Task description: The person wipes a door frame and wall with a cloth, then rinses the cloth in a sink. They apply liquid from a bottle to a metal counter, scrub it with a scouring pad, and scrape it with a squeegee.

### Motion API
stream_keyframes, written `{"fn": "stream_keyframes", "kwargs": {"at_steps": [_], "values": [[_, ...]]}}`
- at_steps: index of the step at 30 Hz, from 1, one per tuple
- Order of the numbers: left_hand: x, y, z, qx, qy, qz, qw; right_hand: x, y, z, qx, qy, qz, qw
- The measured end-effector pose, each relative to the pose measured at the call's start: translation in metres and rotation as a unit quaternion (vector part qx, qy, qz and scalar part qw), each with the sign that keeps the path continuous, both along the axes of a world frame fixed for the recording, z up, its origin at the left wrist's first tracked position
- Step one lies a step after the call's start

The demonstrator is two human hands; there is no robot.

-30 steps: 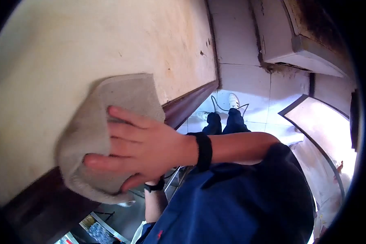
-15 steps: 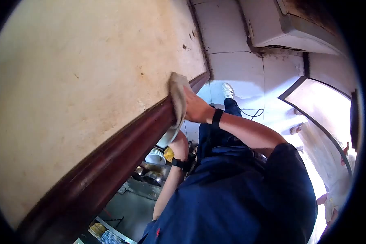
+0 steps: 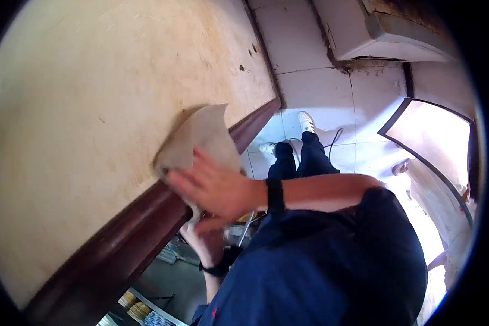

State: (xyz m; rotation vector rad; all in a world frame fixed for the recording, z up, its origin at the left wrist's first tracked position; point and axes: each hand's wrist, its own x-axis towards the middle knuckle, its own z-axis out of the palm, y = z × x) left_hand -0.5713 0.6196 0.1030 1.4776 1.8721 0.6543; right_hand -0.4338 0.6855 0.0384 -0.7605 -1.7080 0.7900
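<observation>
My right hand (image 3: 214, 187) lies over a beige cloth (image 3: 201, 133), its fingers on top and its thumb below the dark red wooden edge. That cloth drapes across the rim of a large pale board (image 3: 92, 108) and hangs down over the wooden edge (image 3: 130, 233). Beneath the edge is my left hand (image 3: 204, 244), close under the right one. Its fingers are hidden behind the cloth and the right hand. Both wrists wear black bands.
Below the board, a shelf holds stacked items (image 3: 138, 309). White floor tiles (image 3: 299, 49) lie ahead, with my shoes (image 3: 306, 122) and a thin dark cable (image 3: 336, 138). At the right are a dark-framed panel (image 3: 429, 130) and pale plastic sheeting (image 3: 434, 195).
My right hand and the cloth have moved left and down along the wooden edge, and more cloth now lies spread on the board. My left hand has moved the same way underneath.
</observation>
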Motion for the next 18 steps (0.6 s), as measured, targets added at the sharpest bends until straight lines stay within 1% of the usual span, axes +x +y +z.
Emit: {"fn": "stream_keyframes", "kwargs": {"at_steps": [1, 2, 3, 4, 5, 6, 7, 8, 9, 10, 13, 14, 15, 16, 17, 18], "values": [[-0.005, -0.01, -0.006, 0.041, -0.277, 0.312, 0.908, -0.001, 0.007, 0.004, 0.021, 0.014, 0.047, 0.999], [-0.036, -0.011, -0.022, 0.035, -0.282, 0.307, 0.909, -0.021, 0.013, -0.012, 0.017, 0.009, 0.041, 0.999], [-0.058, -0.016, -0.031, 0.041, 0.057, 0.084, 0.994, -0.031, 0.016, -0.026, 0.048, 0.041, 0.011, 0.998], [-0.082, -0.02, -0.041, 0.042, 0.381, -0.157, 0.91, -0.038, 0.02, -0.039, 0.08, 0.071, -0.02, 0.994], [-0.085, -0.031, -0.031, -0.062, 0.369, -0.162, 0.913, -0.033, 0.011, -0.039, 0.084, 0.075, -0.023, 0.993], [-0.086, -0.03, -0.048, -0.061, 0.366, -0.167, 0.914, -0.032, 0.014, -0.051, 0.07, 0.066, -0.003, 0.995], [-0.059, -0.022, -0.057, 0.005, 0.222, -0.032, 0.975, -0.032, 0.013, -0.061, 0.054, 0.062, 0.019, 0.996], [-0.037, -0.013, -0.058, 0.068, 0.071, 0.107, 0.989, -0.033, 0.011, -0.07, 0.047, 0.064, 0.018, 0.997], [-0.024, 0.001, -0.053, 0.029, -0.023, 0.129, 0.991, -0.031, 0.013, -0.08, 0.015, 0.063, 0.005, 0.998], [-0.028, -0.003, -0.057, 0.02, 0.01, 0.118, 0.993, -0.027, 0.011, -0.085, -0.011, 0.06, -0.008, 0.998], [-0.02, -0.01, -0.089, 0.023, -0.024, 0.089, 0.995, -0.019, -0.002, -0.097, -0.037, 0.038, -0.024, 0.998], [-0.032, -0.011, -0.102, -0.107, 0.032, 0.081, 0.99, -0.018, -0.003, -0.106, -0.046, 0.025, -0.038, 0.998], [-0.019, 0.001, -0.098, -0.217, 0.139, 0.038, 0.966, -0.019, -0.006, -0.12, -0.044, 0.026, -0.039, 0.998], [-0.021, 0.005, -0.122, -0.181, 0.164, -0.023, 0.97, -0.021, -0.009, -0.137, -0.071, 0.011, -0.072, 0.995], [-0.035, 0.004, -0.166, -0.088, 0.089, -0.037, 0.991, -0.024, -0.011, -0.155, -0.098, -0.005, -0.107, 0.989], [-0.026, 0.01, -0.184, -0.093, 0.007, -0.004, 0.996, -0.023, -0.011, -0.178, -0.094, -0.006, -0.112, 0.989]]}}
